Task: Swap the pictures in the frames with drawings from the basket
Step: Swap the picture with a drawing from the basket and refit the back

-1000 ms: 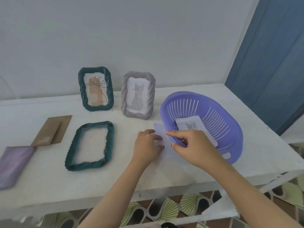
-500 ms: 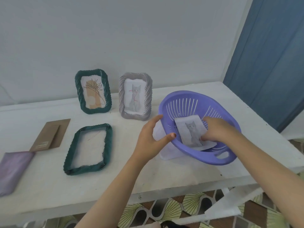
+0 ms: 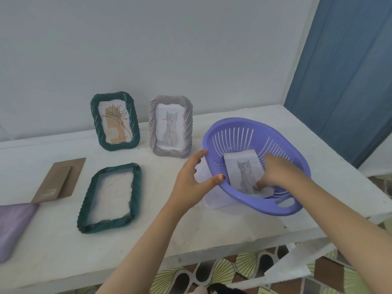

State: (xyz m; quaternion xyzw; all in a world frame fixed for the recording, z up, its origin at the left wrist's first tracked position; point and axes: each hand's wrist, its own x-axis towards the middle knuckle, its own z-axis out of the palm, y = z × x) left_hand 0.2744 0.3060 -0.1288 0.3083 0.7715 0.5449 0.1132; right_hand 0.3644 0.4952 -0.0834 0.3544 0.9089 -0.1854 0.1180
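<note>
Currently | basket: cat drawing | right hand pinches it | left hand spread, touching rim

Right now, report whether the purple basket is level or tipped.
Tipped: purple basket has its left rim raised, left hand touching it.

Plain pale grey-white wall behind, bare, evenly lit. White-painted bench set against it, top scuffed and faintly stained, front edge thick. At far right, past the bench's end, a blue door or panel with vertical grooves. Below the front edge, floor in a fan pattern of cream, green, brown and black. White brace slanting under the bench. Soft, diffuse light, faint shadows.
</note>
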